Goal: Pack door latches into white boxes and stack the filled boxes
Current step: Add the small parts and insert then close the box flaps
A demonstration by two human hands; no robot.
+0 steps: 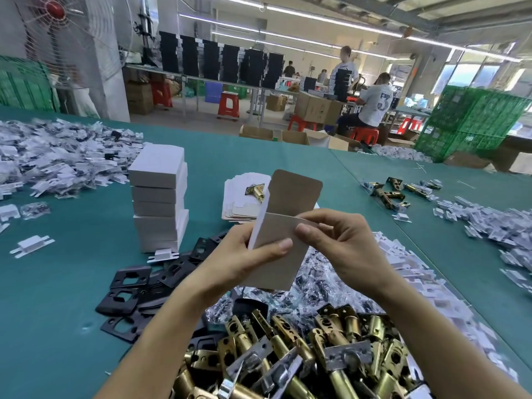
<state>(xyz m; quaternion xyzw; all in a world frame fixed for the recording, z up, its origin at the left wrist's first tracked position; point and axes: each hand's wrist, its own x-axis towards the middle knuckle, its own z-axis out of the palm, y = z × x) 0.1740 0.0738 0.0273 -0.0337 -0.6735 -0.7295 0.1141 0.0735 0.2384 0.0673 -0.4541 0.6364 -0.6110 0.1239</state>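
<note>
A white box, its top flap raised, is held above the green tabletop, pinched by the left hand and the right hand. The thin card is judged light and easily creased, best gripped at its edges. Five filled boxes are stacked nearby; the brass latches are too many to count.
</note>
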